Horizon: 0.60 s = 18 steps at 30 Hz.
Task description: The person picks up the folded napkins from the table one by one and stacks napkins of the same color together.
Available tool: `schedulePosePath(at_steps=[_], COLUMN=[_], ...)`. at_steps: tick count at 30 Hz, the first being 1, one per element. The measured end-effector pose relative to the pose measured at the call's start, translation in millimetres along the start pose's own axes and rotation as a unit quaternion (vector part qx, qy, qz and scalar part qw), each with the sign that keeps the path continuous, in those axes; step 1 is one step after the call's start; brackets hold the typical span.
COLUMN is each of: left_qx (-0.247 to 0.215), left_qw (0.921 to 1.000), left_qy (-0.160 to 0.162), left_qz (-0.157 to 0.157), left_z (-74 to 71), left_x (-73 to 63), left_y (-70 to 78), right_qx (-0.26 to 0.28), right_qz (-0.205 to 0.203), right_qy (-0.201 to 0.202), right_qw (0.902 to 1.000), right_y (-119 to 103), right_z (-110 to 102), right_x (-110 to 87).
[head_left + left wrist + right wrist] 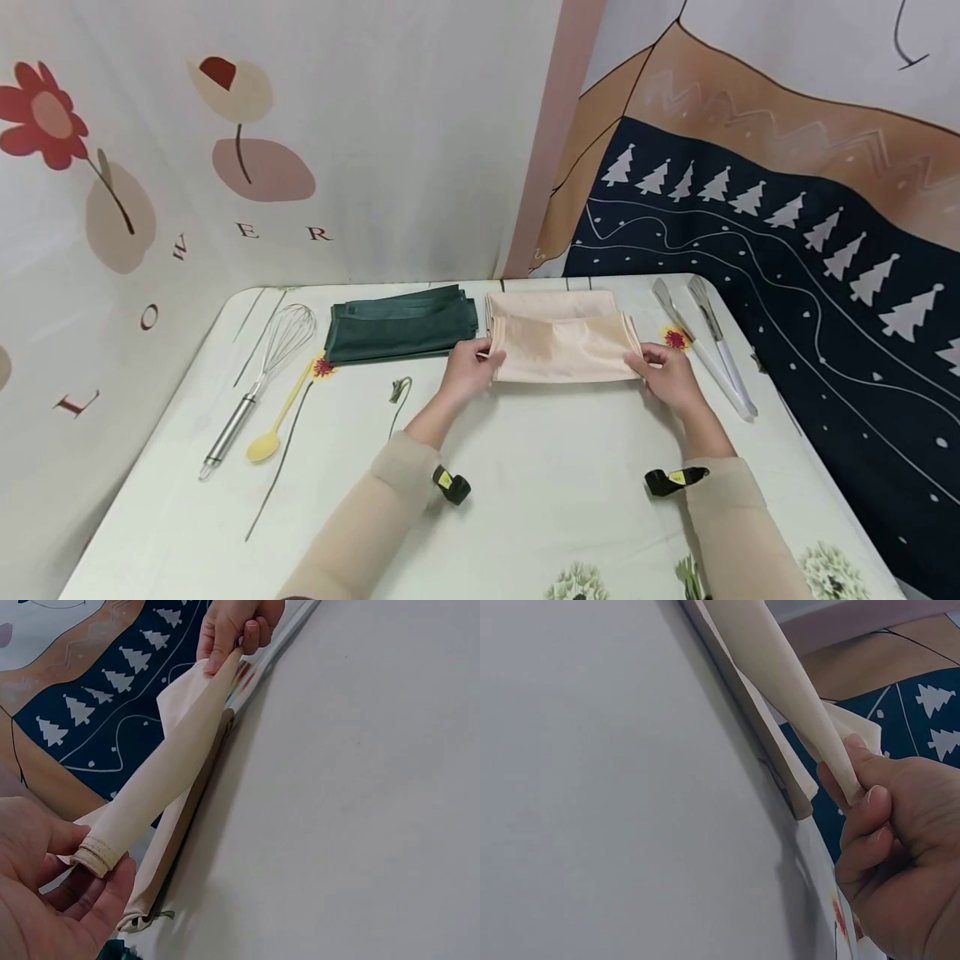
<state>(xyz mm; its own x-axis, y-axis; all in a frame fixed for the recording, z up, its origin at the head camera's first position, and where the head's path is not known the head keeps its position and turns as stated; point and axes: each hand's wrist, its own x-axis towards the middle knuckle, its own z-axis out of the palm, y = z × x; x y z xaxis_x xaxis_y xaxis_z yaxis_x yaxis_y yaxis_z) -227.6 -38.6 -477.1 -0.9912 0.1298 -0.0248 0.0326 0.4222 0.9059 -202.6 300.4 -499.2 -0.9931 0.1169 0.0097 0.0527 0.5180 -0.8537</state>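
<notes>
Both hands hold up a folded pale peach cloth [566, 354] by its two ends, lifted off the table. The left hand [469, 369] pinches the left end between thumb and fingers; in the left wrist view its stacked layers [97, 855] show at the fingertips. At the opposite end, the right hand [663, 375] pinches a corner with thumb and curled fingers, also plain in the right wrist view [900, 825]. Behind and beneath lies another folded peach piece [551, 304] on the table; whether it joins the held cloth I cannot tell.
A folded dark green cloth [401, 325] lies left of the peach one. Farther left are a wire whisk [251, 400] and a yellow spoon [266, 442]. Tongs with white handles [720, 358] lie at the right. The white table [555, 467] meets hanging printed fabric [405, 167] behind.
</notes>
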Motion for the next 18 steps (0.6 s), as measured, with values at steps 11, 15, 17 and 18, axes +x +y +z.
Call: schedulePosePath(at_steps=[11,15,17,18], left_qx=[-0.008,0.004,0.012,0.016], left_qw=[0.9994,0.9992,0.9993,0.9994], left_qy=[0.011,0.015,0.017,0.017], left_qz=[-0.031,-0.036,-0.031,-0.026], left_z=[-0.3,-0.5,-0.1,0.2], left_x=[18.3,25.1,29.8,32.5], left_y=[-3.3,-2.4,-1.1,-0.3], right_qx=[0.017,0.013,0.015,0.016], right_qz=[-0.002,0.005,0.006,0.008], right_qy=[0.016,0.024,0.027,0.029], right_qw=[0.9997,0.9996,0.9995,0.9994], right_y=[-4,-4,-4,-4], right_z=[4,7,7,7], right_x=[22.8,30.6,35.2,37.7])
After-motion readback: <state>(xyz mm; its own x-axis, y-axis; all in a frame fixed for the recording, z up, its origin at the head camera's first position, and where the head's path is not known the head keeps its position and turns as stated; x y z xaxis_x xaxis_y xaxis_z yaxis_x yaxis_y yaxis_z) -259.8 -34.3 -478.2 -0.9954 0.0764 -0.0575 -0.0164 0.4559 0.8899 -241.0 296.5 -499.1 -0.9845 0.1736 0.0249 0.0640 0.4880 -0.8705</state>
